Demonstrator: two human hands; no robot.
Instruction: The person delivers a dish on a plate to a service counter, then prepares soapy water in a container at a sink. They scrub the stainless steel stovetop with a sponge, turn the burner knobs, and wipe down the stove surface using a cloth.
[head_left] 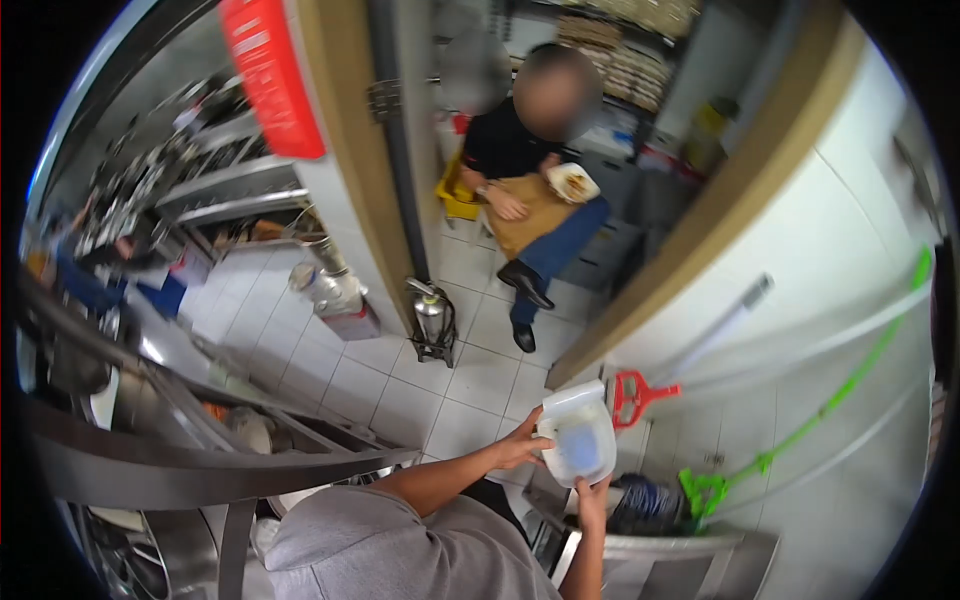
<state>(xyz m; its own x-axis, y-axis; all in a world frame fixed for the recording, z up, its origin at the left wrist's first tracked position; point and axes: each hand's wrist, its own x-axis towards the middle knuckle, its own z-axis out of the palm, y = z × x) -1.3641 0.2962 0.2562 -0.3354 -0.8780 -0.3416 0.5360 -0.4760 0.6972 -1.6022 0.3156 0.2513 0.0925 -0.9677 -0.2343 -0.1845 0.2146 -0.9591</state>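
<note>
I hold a white, rounded plastic tub [556,463] with a pale blue patch inside it and a white flap or rim along its far edge. My left hand [519,444] grips its left side, thumb over the rim. My right hand [592,494] is closed on the near end, by the lower right corner. Below the tub, at right, is a dark mop-like bundle [650,503]. Just beyond its right side is a red plastic tool head [640,396]. I cannot make out exactly what the blue patch is.
A person [520,190] sits in the doorway holding a dish of food [573,184]. A metal fire extinguisher [431,315] stands on the tiled floor. Green-handled cleaning gear [705,490] leans on the right wall. Steel racks [230,480] curve close at my left.
</note>
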